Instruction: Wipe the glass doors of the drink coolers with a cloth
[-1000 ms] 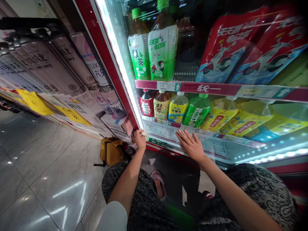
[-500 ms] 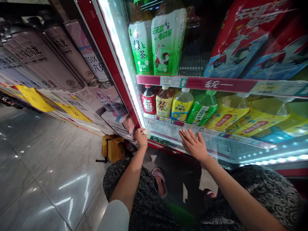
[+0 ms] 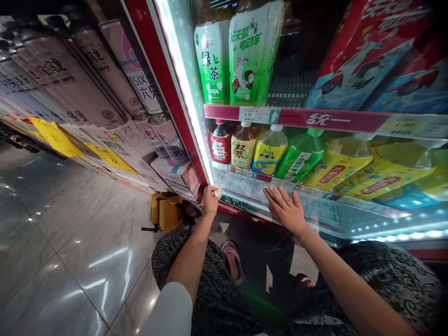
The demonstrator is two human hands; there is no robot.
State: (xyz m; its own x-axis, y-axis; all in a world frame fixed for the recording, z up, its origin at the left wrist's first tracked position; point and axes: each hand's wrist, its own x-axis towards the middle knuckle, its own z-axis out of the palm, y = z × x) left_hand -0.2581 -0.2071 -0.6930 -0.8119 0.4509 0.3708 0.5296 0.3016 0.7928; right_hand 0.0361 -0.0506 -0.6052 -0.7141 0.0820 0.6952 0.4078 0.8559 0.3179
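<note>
My left hand (image 3: 210,200) is closed at the lower left corner of a drinks fridge, beside its red frame (image 3: 174,100). A small, pale, crumpled piece (image 3: 217,192) sticks out from the fingers; whether it is paper or cloth I cannot tell. Fingers stretched, my right hand (image 3: 287,211) lies against the glass door (image 3: 245,198), low down in front of the bottom wire rack (image 3: 241,184). Behind the glass, just above that hand, are a green bottle (image 3: 301,156) and a yellow-and-blue bottle (image 3: 269,151).
Shelves of pink cans (image 3: 58,70) and boxes stand on the left. A yellow backpack (image 3: 167,212) sits on the tiled floor (image 3: 70,261) by the fridge. Large green tea bottles (image 3: 254,56) fill part of the upper shelf. My patterned knees flank the space below.
My left hand has shifted slightly right along the bottom corner, and more of the pale piece shows. The right hand stays on the glass. The view has moved a little.
</note>
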